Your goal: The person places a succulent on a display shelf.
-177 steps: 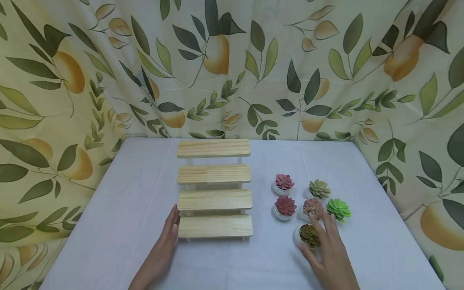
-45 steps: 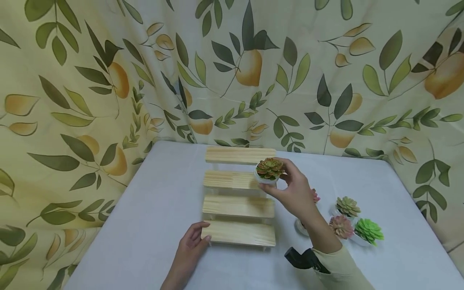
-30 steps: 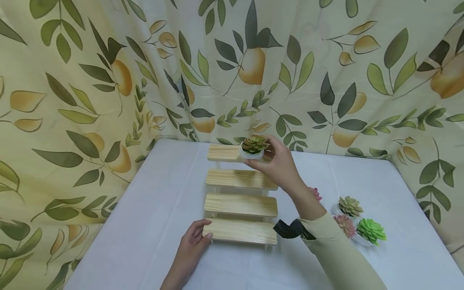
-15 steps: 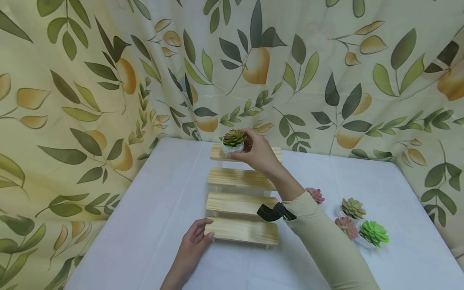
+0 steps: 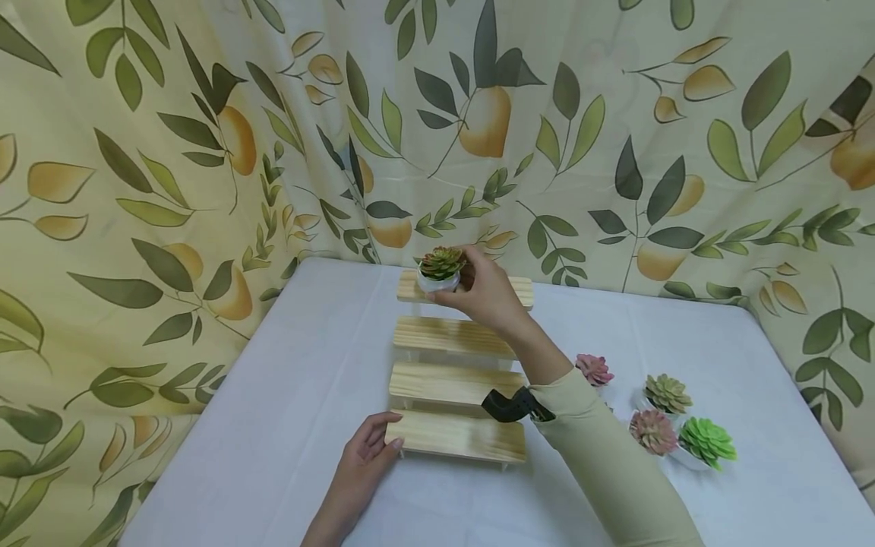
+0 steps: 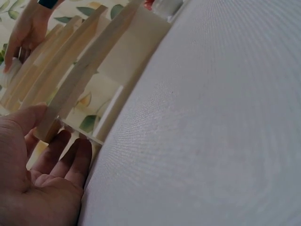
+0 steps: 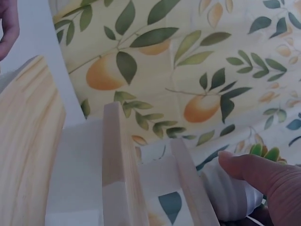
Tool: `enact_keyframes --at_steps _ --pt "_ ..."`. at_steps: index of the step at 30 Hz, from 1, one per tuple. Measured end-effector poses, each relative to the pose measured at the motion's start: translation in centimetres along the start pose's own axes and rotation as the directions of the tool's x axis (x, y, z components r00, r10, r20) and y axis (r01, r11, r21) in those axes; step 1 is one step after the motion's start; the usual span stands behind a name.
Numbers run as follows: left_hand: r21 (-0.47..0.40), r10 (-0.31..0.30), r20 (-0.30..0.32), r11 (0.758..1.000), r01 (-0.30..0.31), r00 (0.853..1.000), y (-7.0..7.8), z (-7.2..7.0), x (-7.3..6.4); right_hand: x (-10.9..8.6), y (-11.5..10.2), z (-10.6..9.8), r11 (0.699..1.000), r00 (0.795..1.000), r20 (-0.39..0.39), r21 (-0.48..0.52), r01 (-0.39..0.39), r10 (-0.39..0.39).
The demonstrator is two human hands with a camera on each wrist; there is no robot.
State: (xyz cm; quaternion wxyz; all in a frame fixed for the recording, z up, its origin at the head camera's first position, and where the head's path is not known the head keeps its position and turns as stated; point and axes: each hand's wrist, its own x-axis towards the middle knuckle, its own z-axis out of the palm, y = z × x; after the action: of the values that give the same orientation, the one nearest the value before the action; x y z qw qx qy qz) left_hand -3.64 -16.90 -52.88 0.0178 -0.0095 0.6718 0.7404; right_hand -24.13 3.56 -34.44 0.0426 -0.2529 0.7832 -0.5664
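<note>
head / pot: small potted succulent (image 5: 440, 270) on the left end of the top step (image 5: 509, 290) of the wooden stair stand (image 5: 456, 384); whether the base bears fully on the wood, cannot tell.
head / right hand: right hand (image 5: 487, 292) comes in from the pot's right, fingers curled round the white pot's right side, gripping it. Sleeve runs down toward the table's near edge.
head / left hand: left hand (image 5: 364, 456) at the left end of the bottom step (image 5: 456, 437), fingers relaxed, fingertips touching the end. Holds nothing.
head / key relation: pot sits left of the grip, steps run long axis left to right; right hand is on it, left hand well apart, four steps lower.
head / rest: four more succulents near the table's right edge: pink (image 5: 593, 369), grey-green (image 5: 666, 392), dusty pink (image 5: 652, 430), bright green (image 5: 707, 442). White tablecloth (image 5: 260, 425), leaf-and-fruit curtain (image 5: 171, 152) behind.
left wrist / view: left hand (image 6: 42, 176) palm up, fingers straight, thumb on the bottom plank's end; pale pine, visible grain; woven cloth texture.
right wrist / view: fingertip (image 7: 254, 172) pressed on the ribbed white pot (image 7: 225, 195), glossy, rounded; green leaf tips just above. Plank edges square-cut.
</note>
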Motion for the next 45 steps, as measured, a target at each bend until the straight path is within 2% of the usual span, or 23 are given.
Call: enact_keyframes --at_steps 7,13,16,24,31,37,41,45 --pt "-0.011 -0.006 0.007 1.0 0.006 1.0 -0.1 0.0 0.1 -0.2 -0.1 -0.2 1.0 1.0 -0.009 -0.007 -0.008 0.008" --pt "0.003 0.0 0.002 1.0 0.0 1.0 -0.2 0.0 0.2 -0.7 -0.3 -0.3 0.995 0.999 -0.031 -0.098 0.009 -0.013" --pt "0.003 -0.007 -0.004 1.0 0.007 1.0 -0.2 0.1 0.1 -1.4 -0.2 -0.7 0.993 0.998 -0.059 -0.111 0.03 -0.037" --pt "0.032 0.018 -0.006 0.999 -0.017 1.0 -0.2 0.3 -0.1 -4.5 0.2 -2.9 0.993 0.981 -0.164 -0.082 0.09 -0.103" --pt "0.037 0.006 -0.027 0.999 -0.005 1.0 -0.3 0.1 -0.3 -7.6 0.2 -4.9 0.986 0.971 -0.211 -0.148 0.079 -0.11" --pt "0.038 -0.015 -0.042 0.999 0.017 0.999 -0.5 0.1 -0.4 -10.1 1.2 -6.6 0.973 0.967 -0.218 -0.216 0.081 -0.129" --pt "0.034 0.0 -0.037 0.999 0.001 0.999 -0.5 0.2 -0.4 -12.0 2.1 -8.0 0.955 0.968 -0.225 -0.295 0.041 -0.111" --pt "0.038 0.004 -0.031 0.999 -0.003 1.0 -0.3 0.2 -0.4 -14.3 3.1 -9.0 0.947 0.971 -0.24 -0.315 -0.057 -0.021"
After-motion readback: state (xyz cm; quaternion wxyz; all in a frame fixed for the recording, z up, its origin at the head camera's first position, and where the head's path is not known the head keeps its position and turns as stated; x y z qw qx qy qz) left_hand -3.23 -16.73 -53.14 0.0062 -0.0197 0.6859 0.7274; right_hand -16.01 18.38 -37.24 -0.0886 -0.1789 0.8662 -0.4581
